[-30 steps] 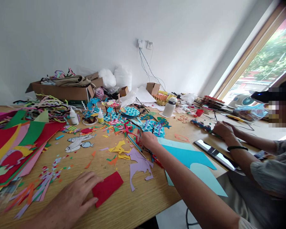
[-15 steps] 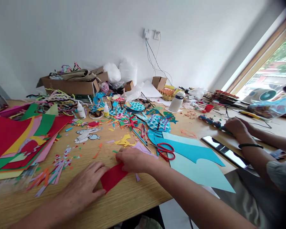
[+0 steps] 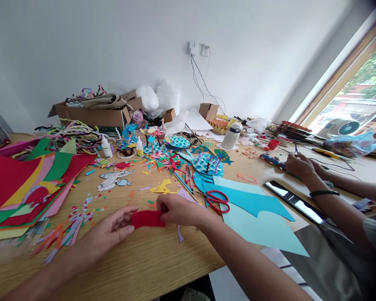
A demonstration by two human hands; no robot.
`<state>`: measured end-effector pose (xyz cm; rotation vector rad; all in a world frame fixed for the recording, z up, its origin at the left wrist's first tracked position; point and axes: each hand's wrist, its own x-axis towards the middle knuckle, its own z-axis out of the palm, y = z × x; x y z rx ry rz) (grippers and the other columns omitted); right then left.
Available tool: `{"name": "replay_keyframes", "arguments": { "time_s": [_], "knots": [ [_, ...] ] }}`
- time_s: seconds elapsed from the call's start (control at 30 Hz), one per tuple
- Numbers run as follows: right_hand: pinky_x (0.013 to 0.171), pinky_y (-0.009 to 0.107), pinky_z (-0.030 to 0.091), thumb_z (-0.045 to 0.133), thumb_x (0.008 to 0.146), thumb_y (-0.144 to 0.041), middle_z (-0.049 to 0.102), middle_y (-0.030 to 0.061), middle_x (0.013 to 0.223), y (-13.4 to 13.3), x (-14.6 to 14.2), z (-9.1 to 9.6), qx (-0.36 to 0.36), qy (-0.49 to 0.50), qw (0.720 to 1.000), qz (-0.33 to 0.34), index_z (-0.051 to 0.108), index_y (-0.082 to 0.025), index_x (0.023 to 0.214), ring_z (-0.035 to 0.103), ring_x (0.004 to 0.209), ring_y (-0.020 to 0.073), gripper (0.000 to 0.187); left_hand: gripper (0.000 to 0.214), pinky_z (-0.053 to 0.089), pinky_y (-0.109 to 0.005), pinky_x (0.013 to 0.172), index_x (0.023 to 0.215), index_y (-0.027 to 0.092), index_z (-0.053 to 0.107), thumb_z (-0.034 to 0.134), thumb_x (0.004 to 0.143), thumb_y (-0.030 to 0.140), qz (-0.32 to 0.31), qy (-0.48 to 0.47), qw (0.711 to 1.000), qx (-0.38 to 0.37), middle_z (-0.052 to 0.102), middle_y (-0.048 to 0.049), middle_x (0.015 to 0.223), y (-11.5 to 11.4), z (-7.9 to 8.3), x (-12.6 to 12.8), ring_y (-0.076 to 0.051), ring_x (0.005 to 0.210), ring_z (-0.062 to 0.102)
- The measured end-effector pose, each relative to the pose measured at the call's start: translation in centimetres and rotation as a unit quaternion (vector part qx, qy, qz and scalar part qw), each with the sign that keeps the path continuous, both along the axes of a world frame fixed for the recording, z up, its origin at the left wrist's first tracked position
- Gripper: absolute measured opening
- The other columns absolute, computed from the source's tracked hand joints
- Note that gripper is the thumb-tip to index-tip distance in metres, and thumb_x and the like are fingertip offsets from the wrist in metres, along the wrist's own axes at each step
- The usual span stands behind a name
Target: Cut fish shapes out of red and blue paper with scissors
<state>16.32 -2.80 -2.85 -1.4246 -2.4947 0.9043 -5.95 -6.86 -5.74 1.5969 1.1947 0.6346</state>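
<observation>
Head view showed the person's two bare hands over the near part of a wooden desk (image 3: pixel 128 267), with a small piece of red paper (image 3: pixel 148 219) between them. The right hand (image 3: pixel 180 210) had its grip pinching the right end of the paper between thumb and fingers. The left hand (image 3: pixel 113 230) was at the paper's left end, its grip partly spread with the fingers loosely curled; whether it held that edge could not be told. The red paper bowed slightly and lay sideways across the gap between the hands. Just beyond the right hand were yellow paper scraps (image 3: pixel 161 186) and a piece of purple paper (image 3: pixel 185 193), partly hidden by that hand. To its right, red-handled scissors (image 3: pixel 217 202) lay near a blue sheet (image 3: pixel 253 200), which overlapped a larger pale blue sheet (image 3: pixel 263 230). Left of the left hand lay a bunch of narrow paper strips (image 3: pixel 65 234), and farther left a pile of coloured sheets (image 3: pixel 9 179). Beyond the left hand were fish cutouts (image 3: pixel 111 181), with a white glue bottle (image 3: pixel 106 148) standing farther back. At the far right, a co-worker's hands (image 3: pixel 301 167) were close together over the desk.
</observation>
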Motion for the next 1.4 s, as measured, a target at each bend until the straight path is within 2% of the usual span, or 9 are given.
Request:
{"name": "replay_keyframes", "arguments": {
  "time_s": [0.1,0.23,0.37,0.5,0.67,0.77,0.9,1.17,1.4],
  "knots": [
    [0.048,0.016,0.038,0.052,0.066,-0.006,0.055,-0.0045,0.069,-0.2,0.4,-0.3,-0.065,0.121,0.989,-0.046,0.051,-0.018,0.086,0.052,0.058,0.0075,0.023,0.044,0.048,-0.028,0.066,0.116,0.023,0.056,0.058,0.077,0.043,0.077,-0.114,0.986,-0.096,0.069,-0.0058,0.094,0.2,0.8,0.3,-0.021,0.087,0.061],
    [0.043,0.016,0.036,0.054,0.065,-0.007,0.053,-0.0064,0.054,-1.2,-0.3,-0.7,-0.225,0.333,0.908,-0.117,0.049,-0.017,0.073,0.049,0.045,0.0061,0.013,0.028,0.044,-0.024,0.062,0.091,0.023,0.068,0.068,0.069,0.040,0.113,-0.165,0.974,-0.102,0.068,0.0001,0.075,0.5,1.2,1.7,-0.015,0.068,0.055],
    [0.038,0.015,0.033,0.060,0.065,-0.019,0.057,-0.0054,0.053,-2.6,-1.1,-1.0,-0.276,0.397,0.862,-0.155,0.047,-0.018,0.070,0.054,0.043,0.0075,0.014,0.020,0.040,-0.024,0.058,0.053,0.020,0.066,0.073,0.055,0.038,0.178,-0.140,0.971,-0.070,0.061,0.0021,0.052,0.6,1.7,4.1,-0.015,0.057,0.050],
    [0.036,0.015,0.030,0.063,0.065,-0.034,0.059,-0.0032,0.060,-3.9,-0.8,-0.9,-0.241,0.404,0.862,-0.188,0.048,-0.018,0.069,0.054,0.044,0.0078,0.022,0.024,0.041,-0.027,0.057,0.040,0.020,0.058,0.070,0.051,0.039,0.182,-0.131,0.973,-0.046,0.062,0.0004,0.049,0.5,2.5,5.2,-0.017,0.054,0.052],
    [0.051,0.021,0.037,0.049,0.075,-0.018,0.058,-0.0006,0.059,-4.6,2.9,-0.2,0.033,0.214,0.945,-0.246,0.050,-0.018,0.063,0.058,0.058,0.0129,0.012,0.025,0.040,-0.025,0.051,0.041,0.020,0.059,0.068,0.051,0.041,0.188,-0.120,0.974,-0.041,0.059,0.0011,0.043,0.7,2.8,4.2,-0.015,0.047,0.049],
    [0.062,0.025,0.037,0.048,0.079,-0.016,0.065,0.0054,0.079,-4.0,6.9,0.0,0.188,-0.040,0.936,-0.295,0.059,-0.018,0.076,0.059,0.076,0.0179,0.012,0.026,0.040,-0.025,0.049,0.043,0.019,0.060,0.069,0.052,0.042,0.178,-0.118,0.976,-0.037,0.059,0.0006,0.042,1.1,2.7,3.3,-0.015,0.045,0.050],
    [0.062,0.028,0.037,0.046,0.083,-0.020,0.064,0.0125,0.101,-2.6,11.2,-0.4,0.134,-0.260,0.911,-0.290,0.060,-0.017,0.097,0.059,0.088,0.0243,0.021,0.025,0.041,-0.024,0.048,0.052,0.018,0.063,0.070,0.056,0.042,0.170,-0.131,0.976,-0.043,0.064,-0.0006,0.048,1.4,2.6,3.0,-0.015,0.048,0.052],
    [0.064,0.031,0.038,0.050,0.073,-0.008,0.065,0.0143,0.095,-0.4,12.3,-1.2,0.121,-0.293,0.920,-0.231,0.063,-0.015,0.092,0.060,0.086,0.0281,0.024,0.025,0.041,-0.024,0.046,0.055,0.016,0.062,0.070,0.059,0.040,0.159,-0.169,0.971,-0.053,0.063,-0.0006,0.051,1.4,3.2,3.5,-0.013,0.048,0.051],
    [0.053,0.027,0.032,0.044,0.076,-0.013,0.064,0.0098,0.079,-1.5,11.7,2.1,0.159,-0.245,0.916,-0.275,0.058,-0.016,0.086,0.058,0.067,0.0205,0.017,0.022,0.043,-0.024,0.047,0.057,0.017,0.060,0.068,0.060,0.038,0.177,-0.178,0.967,-0.041,0.065,-0.0005,0.055,1.8,3.4,3.1,-0.013,0.048,0.052]
  ]
}}
